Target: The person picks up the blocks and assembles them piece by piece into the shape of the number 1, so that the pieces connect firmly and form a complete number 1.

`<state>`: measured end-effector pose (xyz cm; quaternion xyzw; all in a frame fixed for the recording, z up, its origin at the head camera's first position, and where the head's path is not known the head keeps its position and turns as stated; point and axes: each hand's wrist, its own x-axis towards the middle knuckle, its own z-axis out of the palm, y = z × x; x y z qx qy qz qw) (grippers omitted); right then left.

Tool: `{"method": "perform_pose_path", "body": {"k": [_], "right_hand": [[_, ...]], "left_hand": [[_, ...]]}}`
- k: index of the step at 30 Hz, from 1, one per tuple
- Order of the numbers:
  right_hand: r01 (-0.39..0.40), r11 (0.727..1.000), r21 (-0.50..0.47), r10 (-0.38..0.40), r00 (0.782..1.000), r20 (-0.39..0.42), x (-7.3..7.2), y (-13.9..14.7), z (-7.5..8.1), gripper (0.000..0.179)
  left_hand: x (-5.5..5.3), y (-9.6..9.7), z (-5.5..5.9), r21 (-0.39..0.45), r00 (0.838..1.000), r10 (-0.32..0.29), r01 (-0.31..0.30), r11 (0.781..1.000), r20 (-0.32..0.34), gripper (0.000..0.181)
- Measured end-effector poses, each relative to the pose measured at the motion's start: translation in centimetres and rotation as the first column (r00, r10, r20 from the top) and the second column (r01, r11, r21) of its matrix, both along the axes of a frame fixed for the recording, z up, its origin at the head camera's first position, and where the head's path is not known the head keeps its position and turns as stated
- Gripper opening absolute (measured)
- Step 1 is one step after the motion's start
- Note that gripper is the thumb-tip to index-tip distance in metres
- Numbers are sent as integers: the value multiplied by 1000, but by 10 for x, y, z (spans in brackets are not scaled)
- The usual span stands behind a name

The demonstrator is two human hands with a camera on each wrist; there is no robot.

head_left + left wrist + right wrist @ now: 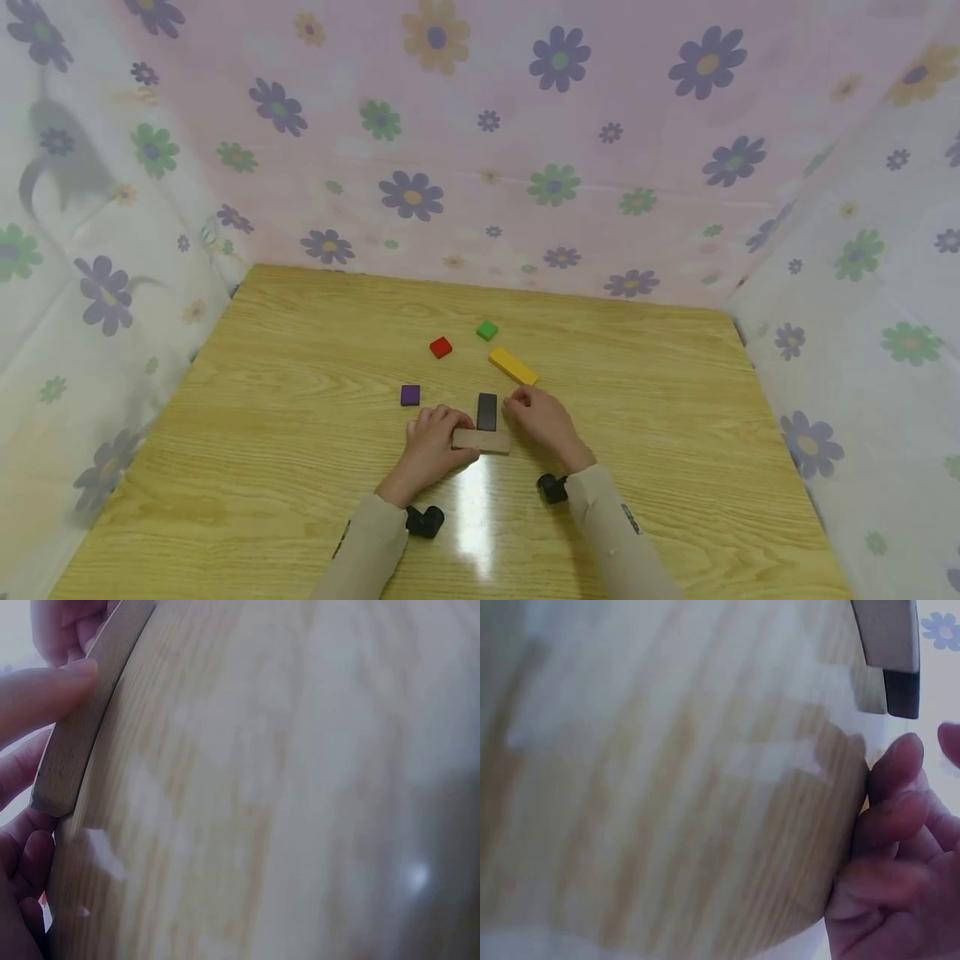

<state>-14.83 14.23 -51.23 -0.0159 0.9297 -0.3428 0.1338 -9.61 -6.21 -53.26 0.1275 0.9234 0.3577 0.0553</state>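
In the head view my left hand (433,443) grips a plain wooden block (491,442), thumb along its near side and fingers at its far side and left end. The left wrist view shows the thumb pressed against the long face of this wooden block (82,735). A black block (487,412) lies just behind it, its near end right at the wooden one. To the right of the black block is my right hand (546,425), fingers loosely bent and holding nothing. In the right wrist view those fingers (900,817) rest low by the tabletop, apart from the black block (902,694).
A yellow block (513,367) lies beyond the right hand. Farther back are a green block (487,331) and a red block (441,347), with a purple block (410,395) left of the black one. Flowered cloth (487,150) walls the wood-grain table (315,350) at back and sides.
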Motion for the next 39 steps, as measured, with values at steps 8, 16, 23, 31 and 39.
{"method": "perform_pose_path", "body": {"k": [8, 16, 23, 31, 39], "right_hand": [[-26, 996, 81, 28, 999, -23, -7, 12, 2, 33], [30, 996, 89, -28, 999, -18, -16, 24, 0, 36], [62, 998, 21, -62, 998, 21, -28, 33, 2, 41], [30, 999, -21, -30, 999, 25, -36, 32, 1, 50], [37, 999, -29, -37, 999, -8, -44, 24, -1, 61]], "left_hand": [[-1, 2, -1, 3, 1000, -15, 15, 1000, -1, 34], [-2, 2, -2, 17, 1000, -1, 1, 1000, 12, 33], [-3, 2, -2, 38, 1000, 4, -4, 999, 11, 33], [-2, 0, 0, 36, 1000, 2, -3, 999, 11, 33], [-1, 0, -1, 24, 1000, -6, 5, 1000, 21, 34]]}}
